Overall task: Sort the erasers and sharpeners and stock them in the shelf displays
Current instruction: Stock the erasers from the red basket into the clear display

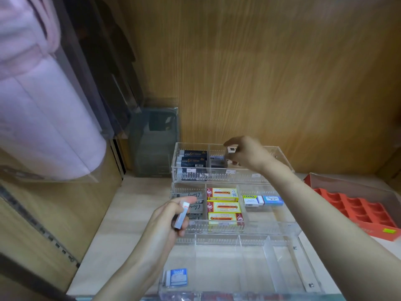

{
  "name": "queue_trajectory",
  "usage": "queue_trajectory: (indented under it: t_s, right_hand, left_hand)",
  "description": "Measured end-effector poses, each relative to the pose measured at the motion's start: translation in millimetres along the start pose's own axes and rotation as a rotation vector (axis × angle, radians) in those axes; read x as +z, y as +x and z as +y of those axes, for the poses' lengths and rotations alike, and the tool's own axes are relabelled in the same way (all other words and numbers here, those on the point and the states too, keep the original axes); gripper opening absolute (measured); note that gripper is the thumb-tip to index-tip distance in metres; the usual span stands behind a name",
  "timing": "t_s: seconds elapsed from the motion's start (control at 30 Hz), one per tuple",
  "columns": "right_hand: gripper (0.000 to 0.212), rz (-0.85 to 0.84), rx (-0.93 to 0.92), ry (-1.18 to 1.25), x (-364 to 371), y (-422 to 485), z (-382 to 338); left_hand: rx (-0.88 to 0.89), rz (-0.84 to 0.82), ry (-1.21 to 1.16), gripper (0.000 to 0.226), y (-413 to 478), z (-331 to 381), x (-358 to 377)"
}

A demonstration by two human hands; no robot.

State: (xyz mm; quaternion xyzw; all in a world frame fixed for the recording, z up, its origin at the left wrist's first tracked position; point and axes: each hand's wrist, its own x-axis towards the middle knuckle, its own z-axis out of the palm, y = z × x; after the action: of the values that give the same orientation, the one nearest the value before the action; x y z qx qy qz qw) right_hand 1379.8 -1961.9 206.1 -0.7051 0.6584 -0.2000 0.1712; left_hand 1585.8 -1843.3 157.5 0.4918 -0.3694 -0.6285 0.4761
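**Wooden shelf, both hands holding stock**

Pale shelf board carries clear trays in a row from far to near. The right hand pinches a small grey item over the far tray, right of its dark boxes. The left hand grips a slim silver box over the middle tray, left of the yellow boxes. A blue eraser lies near left.

From above, the front tier is open between its dividers, the middle tier's right bay has room before two erasers, while yellow boxes fill its centre and a red tray flanks the right.
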Motion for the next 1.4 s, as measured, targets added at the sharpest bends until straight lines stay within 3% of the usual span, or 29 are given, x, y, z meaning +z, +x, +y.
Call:
queue_trajectory:
  t_s: [0.07, 0.13, 0.27, 0.37, 0.53, 0.7, 0.8, 0.87, 1.0, 1.23, 1.4]
  right_hand:
    - [0.02, 0.176, -0.019, 0.132, -8.7, -33.0, -3.7]
    - [0.012, 0.244, -0.022, 0.365, -7.6, -75.4, -10.4]
    - [0.014, 0.021, -0.023, 0.733, 18.9, -154.0, -38.1]
    - [0.015, 0.013, -0.01, 0.874, 43.2, -180.7, -57.8]
    - [0.03, 0.157, -0.126, 0.669, 66.3, -192.1, -74.9]
    - [0.021, 0.284, -0.225, 0.523, 72.3, -197.9, -66.7]
    - [0.021, 0.215, -0.124, 0.414, 82.2, -192.8, -52.3]
    - [0.021, 0.118, -0.106, 0.272, 97.0, -184.4, -45.3]
    - [0.029, -0.052, -0.073, -0.159, 132.1, -163.9, -50.6]
    - [0.025, -0.086, -0.007, -0.491, 155.6, -148.0, -63.3]
    - [0.031, -0.107, 0.029, -0.546, 155.9, -148.1, -70.1]
  left_hand:
    - [-0.004, -0.046, -0.017, 0.045, -6.5, 1.4, -2.9]
    - [0.037, -0.086, -0.054, 0.044, -17.8, 3.9, -5.3]
    - [0.163, -0.145, 0.013, 0.031, -41.2, 5.8, -11.4]
    - [0.184, -0.095, 0.005, 0.024, -53.2, 8.6, -13.7]
    - [0.09, -0.068, -0.153, 0.014, -68.0, 15.4, -11.0]
    - [0.051, -0.085, -0.096, 0.005, -79.6, 10.7, -16.9]
    - [0.216, 0.138, 0.346, 0.01, -69.1, -10.4, -45.2]
    - [0.275, 0.197, 0.694, 0.019, -64.9, -28.5, -67.7]
    - [0.082, -0.026, 1.025, 0.043, -63.2, -56.0, -87.7]
    - [0.07, -0.106, 0.916, 0.032, -61.0, -60.2, -82.7]
    - [0.079, -0.155, 0.902, 0.028, -65.0, -59.6, -85.9]
